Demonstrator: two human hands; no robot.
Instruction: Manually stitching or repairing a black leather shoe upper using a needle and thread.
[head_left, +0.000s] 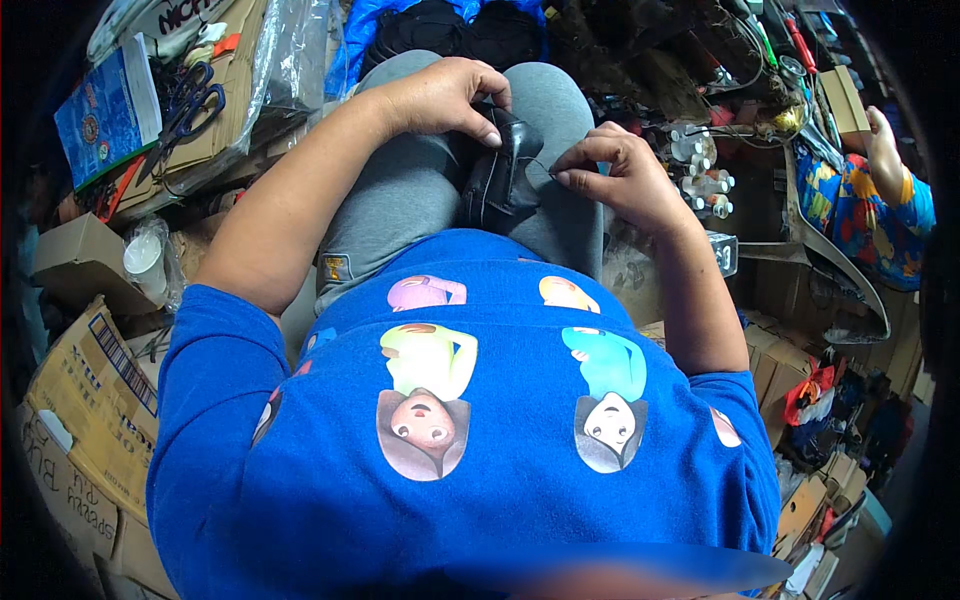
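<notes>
A black leather shoe [497,182] rests on my lap between my grey-clad thighs. My left hand [452,95] curls over its far end, thumb and fingers closed on the upper's edge. To the right of the shoe, my right hand [618,170] is closed in a pinch on a thin dark thread [537,163]. That thread runs from the shoe's opening to my right thumb and forefinger. Whether a needle is between those fingers is too small to tell. The side of the shoe toward my left leg is partly in shadow.
Dark-blue-handled scissors [195,105] and a blue booklet [108,105] lie on cardboard at the far left. A box with a white cup [145,258] stands below them. Small clear bottles [705,175] stand to my right. Another person's arm [885,160] shows at the far right.
</notes>
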